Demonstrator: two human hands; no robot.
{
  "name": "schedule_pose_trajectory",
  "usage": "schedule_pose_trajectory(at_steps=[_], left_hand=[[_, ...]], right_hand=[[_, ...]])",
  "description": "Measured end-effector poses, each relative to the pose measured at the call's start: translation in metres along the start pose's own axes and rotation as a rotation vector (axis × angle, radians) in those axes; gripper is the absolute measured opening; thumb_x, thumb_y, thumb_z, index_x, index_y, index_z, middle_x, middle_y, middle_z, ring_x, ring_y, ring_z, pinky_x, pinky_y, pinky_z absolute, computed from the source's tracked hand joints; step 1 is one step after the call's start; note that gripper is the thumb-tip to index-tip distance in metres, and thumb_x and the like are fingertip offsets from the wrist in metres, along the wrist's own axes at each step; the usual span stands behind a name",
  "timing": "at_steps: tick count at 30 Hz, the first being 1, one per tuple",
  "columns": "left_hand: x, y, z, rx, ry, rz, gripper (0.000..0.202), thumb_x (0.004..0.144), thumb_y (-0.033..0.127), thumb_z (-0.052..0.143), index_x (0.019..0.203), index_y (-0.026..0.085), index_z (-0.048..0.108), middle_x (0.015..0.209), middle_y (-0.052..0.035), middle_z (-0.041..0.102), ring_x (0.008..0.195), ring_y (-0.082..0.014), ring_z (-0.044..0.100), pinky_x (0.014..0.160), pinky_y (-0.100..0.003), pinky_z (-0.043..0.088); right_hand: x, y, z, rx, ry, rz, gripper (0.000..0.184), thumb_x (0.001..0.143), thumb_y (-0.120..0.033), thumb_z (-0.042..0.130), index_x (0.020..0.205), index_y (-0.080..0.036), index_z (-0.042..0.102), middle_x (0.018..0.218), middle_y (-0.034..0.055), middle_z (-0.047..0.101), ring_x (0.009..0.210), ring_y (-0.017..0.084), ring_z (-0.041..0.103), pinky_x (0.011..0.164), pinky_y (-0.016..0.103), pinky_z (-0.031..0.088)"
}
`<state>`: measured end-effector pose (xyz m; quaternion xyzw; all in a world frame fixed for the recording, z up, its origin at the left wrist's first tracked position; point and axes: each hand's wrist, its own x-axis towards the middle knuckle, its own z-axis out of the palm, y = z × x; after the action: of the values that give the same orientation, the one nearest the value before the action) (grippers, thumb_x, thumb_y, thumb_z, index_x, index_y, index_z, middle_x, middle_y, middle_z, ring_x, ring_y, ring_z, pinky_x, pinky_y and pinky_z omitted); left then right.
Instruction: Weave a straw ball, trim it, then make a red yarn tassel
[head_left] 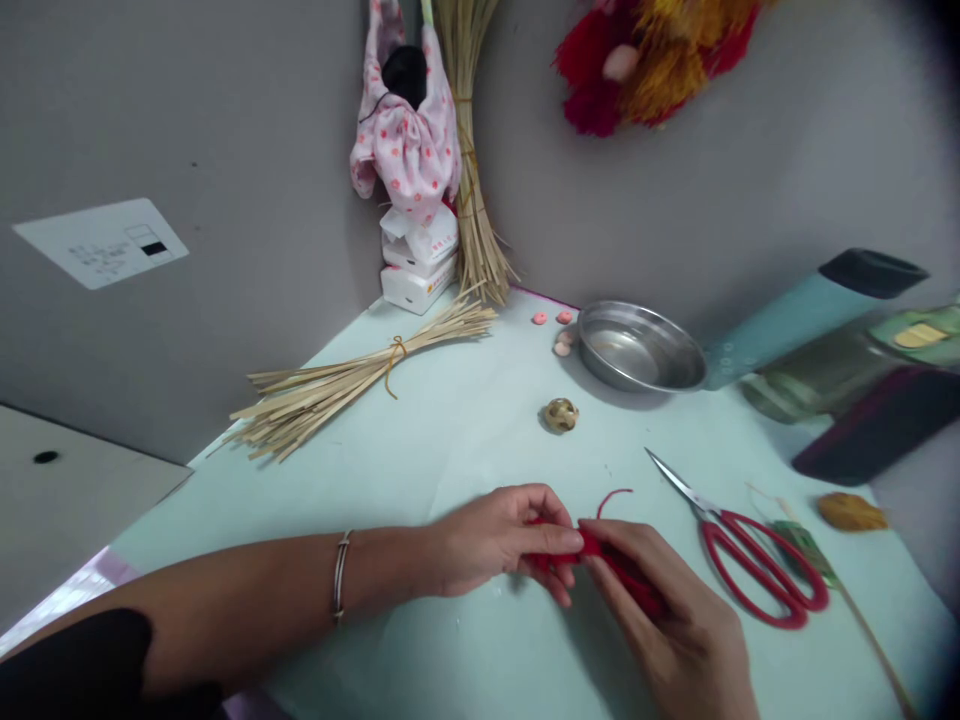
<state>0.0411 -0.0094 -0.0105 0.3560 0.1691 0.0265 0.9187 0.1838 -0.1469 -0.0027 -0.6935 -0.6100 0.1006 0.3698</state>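
Note:
Red yarn (592,545) is held between both hands near the front of the table. My left hand (517,540) is closed on it, thumb pressed on top. My right hand (667,610) pinches the same yarn from the right, and part of the red bundle lies inside its palm. A thin loose end sticks up above the fingertips. The fingers hide much of the yarn's shape. To the right of my right hand lie red-handled scissors (750,560), their blades pointing up and left. A small brownish-gold openwork ball (560,414) sits beyond the hands.
A tied bundle of straw strips (367,375) lies at the left; another straw bundle (472,200) leans against the wall. A metal bowl (641,347), small pink pieces (562,345), a teal bottle (802,320) and a yellow-brown yarn tuft (853,511) stand or lie toward the back and right.

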Motion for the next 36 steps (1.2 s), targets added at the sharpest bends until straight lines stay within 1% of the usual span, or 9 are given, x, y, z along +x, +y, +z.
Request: schedule_pose_trajectory(at_steps=[4, 10, 17, 22, 27, 29, 31, 34, 36], left_hand=[[-0.001, 0.005, -0.001, -0.003, 0.03, 0.004, 0.041, 0.07, 0.046, 0.08, 0.079, 0.016, 0.053, 0.067, 0.0022, 0.063, 0.062, -0.01, 0.06, 0.069, -0.029, 0.049], [-0.002, 0.008, -0.002, 0.085, 0.085, 0.007, 0.041, 0.067, 0.044, 0.082, 0.078, 0.016, 0.053, 0.064, 0.0022, 0.063, 0.058, -0.0103, 0.061, 0.067, -0.028, 0.047], [0.001, 0.001, -0.006, 0.251, 0.112, 0.123, 0.041, 0.069, 0.044, 0.08, 0.082, 0.017, 0.051, 0.067, 0.0016, 0.063, 0.059, -0.0118, 0.061, 0.064, -0.028, 0.046], [-0.001, -0.003, -0.005, 0.393, 0.206, 0.209, 0.028, 0.072, 0.032, 0.076, 0.081, 0.018, 0.053, 0.072, 0.0025, 0.06, 0.062, -0.0108, 0.058, 0.064, -0.027, 0.045], [-0.002, -0.006, -0.002, 0.49, 0.198, 0.257, 0.018, 0.075, 0.021, 0.07, 0.083, 0.018, 0.054, 0.074, 0.0022, 0.059, 0.067, -0.012, 0.058, 0.068, -0.028, 0.046], [-0.003, -0.006, -0.002, 0.513, 0.192, 0.303, 0.022, 0.073, 0.016, 0.07, 0.089, 0.019, 0.055, 0.08, 0.0017, 0.059, 0.071, -0.0119, 0.058, 0.07, -0.028, 0.046], [-0.004, -0.007, -0.002, 0.536, 0.199, 0.358, 0.035, 0.07, 0.012, 0.073, 0.1, 0.021, 0.055, 0.092, 0.0003, 0.06, 0.079, -0.0124, 0.058, 0.075, -0.028, 0.046], [-0.005, -0.007, -0.001, 0.567, 0.218, 0.406, 0.054, 0.066, 0.016, 0.081, 0.112, 0.023, 0.055, 0.103, -0.0018, 0.059, 0.086, -0.0133, 0.057, 0.081, -0.028, 0.046], [-0.005, -0.008, 0.001, 0.54, 0.205, 0.426, 0.045, 0.067, 0.023, 0.082, 0.106, 0.021, 0.06, 0.1, -0.0017, 0.056, 0.08, -0.012, 0.057, 0.075, -0.027, 0.048]], right_hand=[[0.004, 0.002, -0.004, 0.112, -0.015, 0.123, 0.014, 0.091, -0.028, 0.063, 0.103, -0.024, 0.067, 0.096, 0.0057, 0.07, 0.084, 0.019, 0.068, 0.072, 0.025, 0.056], [0.008, -0.004, -0.008, 0.181, 0.01, 0.222, 0.015, 0.089, -0.035, 0.065, 0.088, -0.021, 0.07, 0.088, 0.0055, 0.07, 0.075, 0.02, 0.067, 0.064, 0.026, 0.054], [0.008, -0.002, -0.006, 0.195, -0.007, 0.261, 0.019, 0.088, -0.041, 0.066, 0.089, -0.022, 0.069, 0.087, 0.0039, 0.07, 0.077, 0.019, 0.067, 0.066, 0.025, 0.053], [0.009, -0.003, -0.004, 0.193, -0.027, 0.264, 0.027, 0.087, -0.048, 0.064, 0.087, -0.022, 0.07, 0.084, 0.0029, 0.07, 0.074, 0.019, 0.067, 0.065, 0.025, 0.052], [0.008, -0.006, -0.004, 0.255, -0.07, 0.295, 0.015, 0.087, -0.038, 0.067, 0.086, -0.023, 0.068, 0.084, 0.0012, 0.069, 0.074, 0.017, 0.065, 0.065, 0.023, 0.051], [0.007, -0.005, -0.004, 0.234, -0.068, 0.288, 0.012, 0.087, -0.035, 0.066, 0.086, -0.023, 0.067, 0.083, 0.0017, 0.067, 0.074, 0.017, 0.063, 0.062, 0.022, 0.05], [0.005, -0.005, -0.003, 0.208, -0.038, 0.28, 0.011, 0.087, -0.034, 0.066, 0.086, -0.023, 0.066, 0.083, 0.002, 0.066, 0.074, 0.017, 0.062, 0.062, 0.023, 0.049], [0.002, -0.009, -0.002, 0.189, 0.012, 0.272, 0.009, 0.088, -0.032, 0.065, 0.085, -0.024, 0.065, 0.085, 0.001, 0.065, 0.074, 0.016, 0.061, 0.065, 0.023, 0.047], [0.001, -0.012, -0.001, 0.184, 0.01, 0.257, 0.008, 0.088, -0.032, 0.064, 0.086, -0.024, 0.065, 0.085, 0.0006, 0.065, 0.073, 0.016, 0.06, 0.065, 0.023, 0.046]])
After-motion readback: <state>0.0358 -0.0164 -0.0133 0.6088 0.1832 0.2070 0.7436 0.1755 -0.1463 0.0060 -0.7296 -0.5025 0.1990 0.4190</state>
